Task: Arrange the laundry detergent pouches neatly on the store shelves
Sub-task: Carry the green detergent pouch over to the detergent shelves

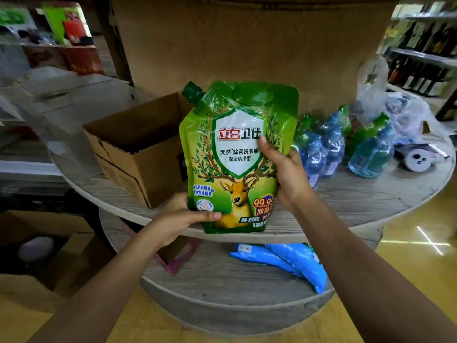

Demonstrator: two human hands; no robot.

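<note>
Head view, nearest elements first: two bare forearms reach up from the lower corners of the frame toward a round, tiered display. Left hand (183, 214) grips the lower left corner of a green detergent pouch (237, 157), thumb laid across its front. Right hand (284, 169) grasps the pouch's right edge near mid-height, thumb pressed on the printed shield. Held between both hands, the pouch stands upright in front of the upper shelf (346, 201), its front facing the camera, a dark green cap (192, 91) at the top left corner and a deer printed low on the front. On the lower shelf (222, 276), beneath the pouch, lie blue pouches (284, 262) on their sides and, to their left, a pink carton (178, 256), partly hidden by the left hand. On the upper shelf, an open cardboard box (138, 147) sits left of the pouch; shrink-wrapped blue and green bottles (346, 144) stand to its right, with a clear plastic bag (395, 107) beyond them. Behind all, a broad brown cardboard core (247, 40) rises from the shelf. Farther shelving at both edges is blurred.
</note>
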